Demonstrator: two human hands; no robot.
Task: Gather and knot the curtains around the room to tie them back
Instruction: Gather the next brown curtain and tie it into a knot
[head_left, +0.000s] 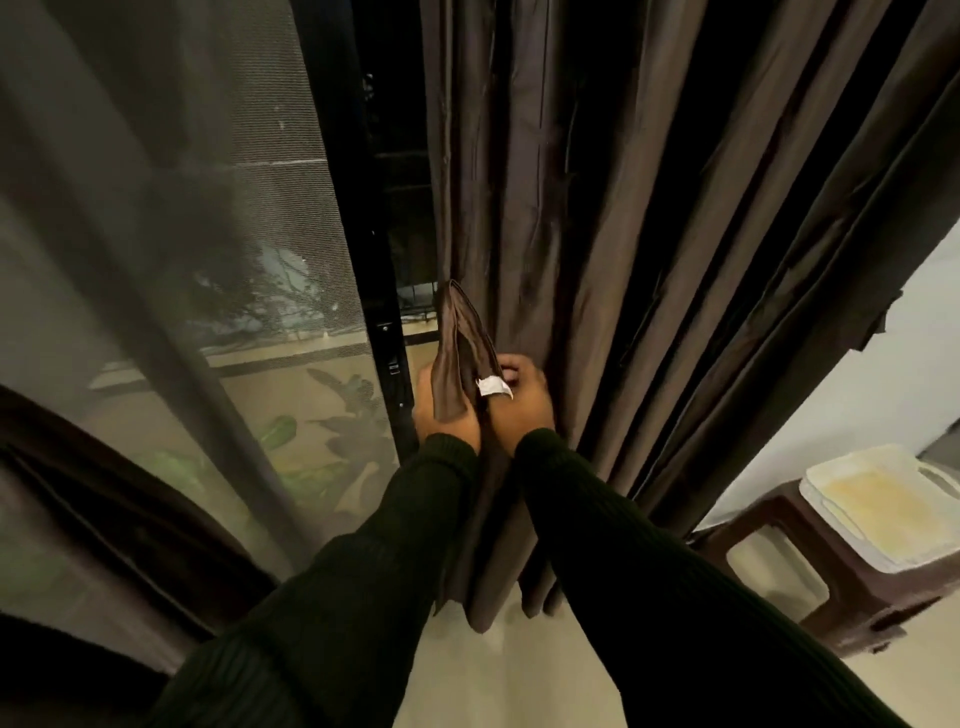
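Curtain (597, 218) hangs straight ahead of us, long axis vertical, pleats already bunched right of the dark door frame (387, 332). Both hands are on it: our left hand (439, 410) grips the folded edge that pokes upward, our right hand (522, 400) pinches the fold by its white tag (493, 387). Right one's a bit deeper in. Pale floor (519, 675) below, brown stool (810, 561) off right, mesh screen (218, 260) left.

The brown curtain (597, 208), from twelve to three o'clock, is smooth cloth with a soft satin sheen along its folds. A small white label (492, 387) on its folded edge looks like matt fabric or paper. At nine o'clock hangs fine, see-through mesh netting (171, 218). Both sleeves (649, 571) are dark ribbed knit. At four o'clock, the stool (831, 587) is brown moulded plastic, slightly glossy.
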